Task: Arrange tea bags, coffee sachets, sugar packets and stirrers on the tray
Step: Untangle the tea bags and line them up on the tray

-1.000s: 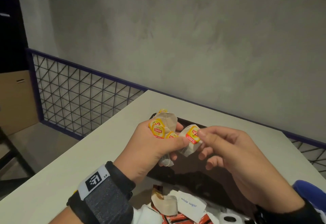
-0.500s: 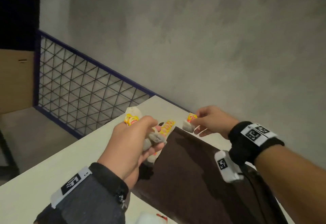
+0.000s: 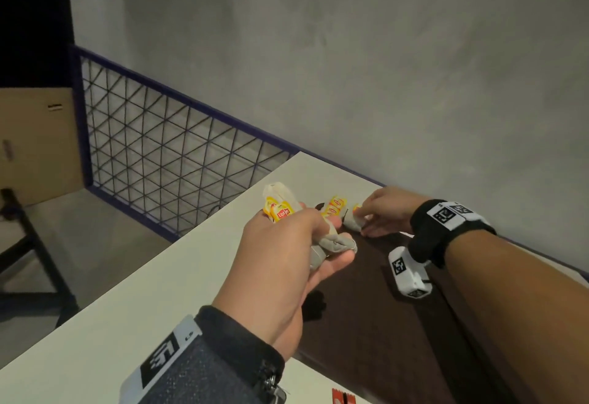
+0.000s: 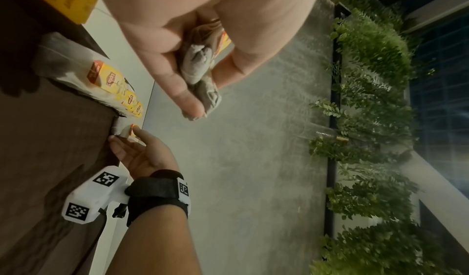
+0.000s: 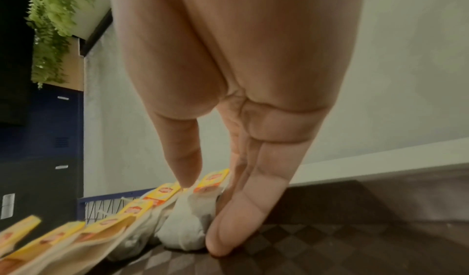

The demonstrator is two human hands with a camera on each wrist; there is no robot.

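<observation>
My left hand (image 3: 296, 238) hovers over the near-left part of the dark brown tray (image 3: 382, 324) and grips a bunch of tea bags (image 3: 282, 209) with yellow tags; the same bunch of tea bags (image 4: 200, 68) sits crumpled in its fist. At the tray's far corner my right hand (image 3: 366, 217) pinches one tea bag (image 3: 352, 220) that rests on the tray. In the right wrist view the thumb (image 5: 187, 171) touches the yellow tag (image 5: 212, 179) of that tea bag (image 5: 187, 225), and the fingers (image 5: 228, 235) press the tray beside it. A row of tea bags (image 3: 333, 206) lies to its left.
The tray lies on a white table (image 3: 159, 292) whose far edge meets a grey wall (image 3: 350, 69). A blue mesh railing (image 3: 175, 164) and a cardboard box (image 3: 35, 142) stand beyond the left edge. A red sachet (image 3: 342, 399) shows at the bottom.
My right hand took one tea bag away from the left hand's bunch, reached to the tray's far corner and lowered it beside the row. The left hand kept its bunch.
</observation>
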